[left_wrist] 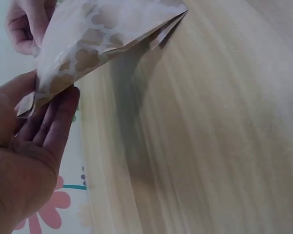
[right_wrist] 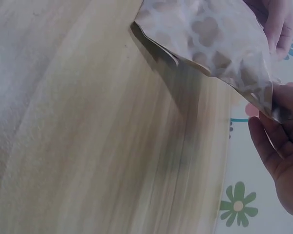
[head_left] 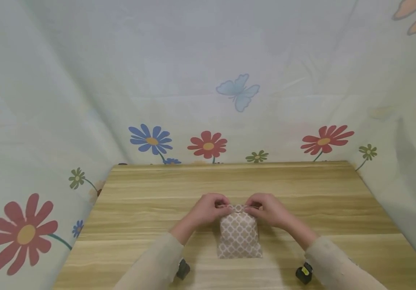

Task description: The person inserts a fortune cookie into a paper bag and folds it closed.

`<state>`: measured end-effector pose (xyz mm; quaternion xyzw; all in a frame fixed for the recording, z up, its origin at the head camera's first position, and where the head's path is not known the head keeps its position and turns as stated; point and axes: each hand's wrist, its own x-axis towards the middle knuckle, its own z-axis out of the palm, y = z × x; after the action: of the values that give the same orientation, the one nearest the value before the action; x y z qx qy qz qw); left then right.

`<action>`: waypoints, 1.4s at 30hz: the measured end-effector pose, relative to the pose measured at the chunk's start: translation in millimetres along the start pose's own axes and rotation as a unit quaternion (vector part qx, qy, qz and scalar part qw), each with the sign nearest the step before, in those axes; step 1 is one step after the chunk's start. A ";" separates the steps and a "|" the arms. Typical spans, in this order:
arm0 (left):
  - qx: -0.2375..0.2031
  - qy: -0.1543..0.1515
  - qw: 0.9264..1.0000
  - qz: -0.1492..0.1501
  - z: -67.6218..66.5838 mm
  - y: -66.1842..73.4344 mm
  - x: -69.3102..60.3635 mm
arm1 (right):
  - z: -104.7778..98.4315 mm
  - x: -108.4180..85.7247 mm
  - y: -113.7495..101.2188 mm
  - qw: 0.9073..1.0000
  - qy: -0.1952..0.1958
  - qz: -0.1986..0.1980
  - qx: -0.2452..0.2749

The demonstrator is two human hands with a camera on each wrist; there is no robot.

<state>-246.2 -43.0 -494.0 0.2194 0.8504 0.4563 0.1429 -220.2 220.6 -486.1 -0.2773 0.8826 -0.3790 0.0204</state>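
A tan paper bag (head_left: 239, 235) with a white lattice pattern stands on the wooden table in front of me, its top edge folded over. My left hand (head_left: 209, 208) pinches the left end of that folded top between thumb and fingers. At the opposite end, my right hand (head_left: 267, 209) pinches the fold the same way. In the left wrist view the bag (left_wrist: 95, 44) slants away from the left hand (left_wrist: 31, 141). The right wrist view shows the bag's side (right_wrist: 205, 39) and the right hand (right_wrist: 283, 141) at its top corner. The bag's inside is hidden.
The wooden table (head_left: 150, 185) reaches back to a pale cloth wall (head_left: 179, 80) printed with flowers and a butterfly. Similar cloth hangs on both sides. A small black device (head_left: 183, 269) sits at the left sleeve, another black device (head_left: 304, 274) at the right sleeve.
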 end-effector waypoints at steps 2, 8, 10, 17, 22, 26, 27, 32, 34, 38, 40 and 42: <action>0.016 -0.013 1.000 0.001 -1.1 2.0 1.5 | 0.2 -0.5 0.6 1.000 0.001 0.001 0.008; 0.039 -0.003 0.999 0.017 -1.8 3.4 2.3 | -7.7 -7.4 8.2 0.998 0.000 0.043 0.046; 0.047 0.008 0.998 0.029 -0.6 2.1 2.3 | -10.2 -10.5 11.3 0.997 0.003 0.051 0.053; 0.130 0.053 0.985 0.104 3.8 -0.8 1.5 | -5.5 -12.1 16.7 0.998 0.029 0.022 0.053; 0.215 0.080 0.963 0.139 7.6 4.2 -2.4 | -1.6 -13.8 21.2 0.996 0.035 0.048 0.062; 0.241 0.097 0.956 0.137 11.5 4.1 -6.9 | -0.8 -14.4 23.2 0.996 0.036 0.057 0.063; 0.246 0.100 0.954 0.137 12.1 3.2 -7.7 | -0.2 -14.3 23.6 0.996 0.036 0.055 0.061; 0.219 0.090 0.964 0.119 8.0 -4.4 -7.3 | 4.6 -13.1 25.8 0.997 0.044 0.038 0.045; 0.195 0.078 0.973 0.099 4.1 -7.7 -6.0 | 5.8 -13.5 26.7 0.997 0.049 0.035 0.039; 0.182 0.050 0.979 0.075 -1.2 -11.5 -3.0 | 6.6 -15.1 28.4 0.998 0.050 0.040 0.029; 0.197 0.043 0.976 0.078 -1.7 -11.1 -1.7 | 6.4 -15.1 29.5 0.998 0.047 0.040 0.019; 0.223 0.042 0.970 0.087 -1.2 -10.3 -0.5 | 6.2 -14.0 30.6 0.998 0.041 0.038 0.005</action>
<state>-248.8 -49.1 -502.0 0.2997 0.9134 0.2750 0.0139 -221.4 240.7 -513.7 -0.2278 0.8908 -0.3932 0.0004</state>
